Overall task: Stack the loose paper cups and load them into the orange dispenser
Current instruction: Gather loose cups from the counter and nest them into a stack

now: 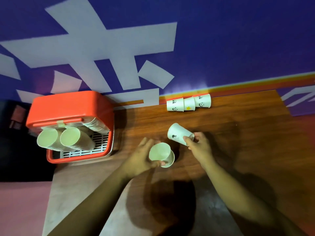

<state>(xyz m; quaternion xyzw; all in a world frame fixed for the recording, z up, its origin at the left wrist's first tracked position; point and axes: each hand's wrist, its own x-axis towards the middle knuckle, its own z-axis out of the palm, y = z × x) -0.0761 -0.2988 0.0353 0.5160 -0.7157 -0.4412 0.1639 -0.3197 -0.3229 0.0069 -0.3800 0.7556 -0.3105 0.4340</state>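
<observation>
On the left, the orange plastic cup dispenser (71,108) is sitting on the brown wooden table (247,133), carrying stacks of pale paper cups (68,138). The left hand (139,159) is holding a plain white paper cup (161,155). The right hand (199,143) is pinching a tilted white panda-print cup (179,135). Three upside-down white cups (188,103) are standing far, near the blue wall (238,40).

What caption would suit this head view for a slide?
Left hand holds one cup, right hand another cup; three cups stand beside the wall.
</observation>
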